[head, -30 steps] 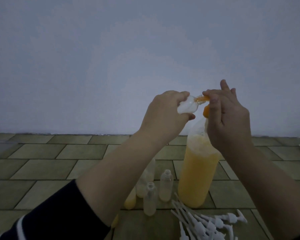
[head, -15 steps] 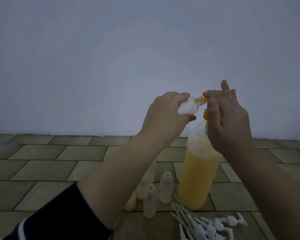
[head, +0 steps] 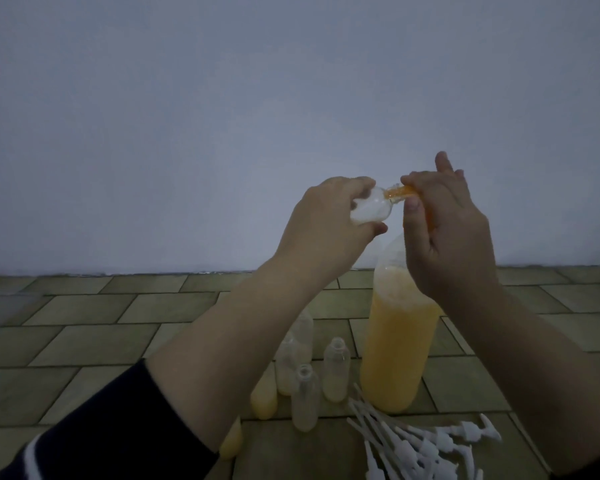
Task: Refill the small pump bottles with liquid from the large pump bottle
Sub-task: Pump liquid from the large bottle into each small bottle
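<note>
Little is changed: the small pump bottle point(head: 129, 212) is kept gripped sideways by the left hand point(head: 326, 230), mouth at the orange spout point(head: 400, 192), right of centre, pressed by the right hand point(head: 447, 233).

Small bottles point(head: 336, 372) left of large bottle point(head: 395, 355); pump heads point(head: 426, 445) in front.

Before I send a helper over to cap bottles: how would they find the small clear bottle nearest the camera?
Start at the tall clear bottle of orange liquid standing on the tiled floor. Left of it stands a cluster of small bottles. Yours is the front small clear bottle, uncapped and apparently empty, unlike the yellow-filled small bottle to its left.
</note>
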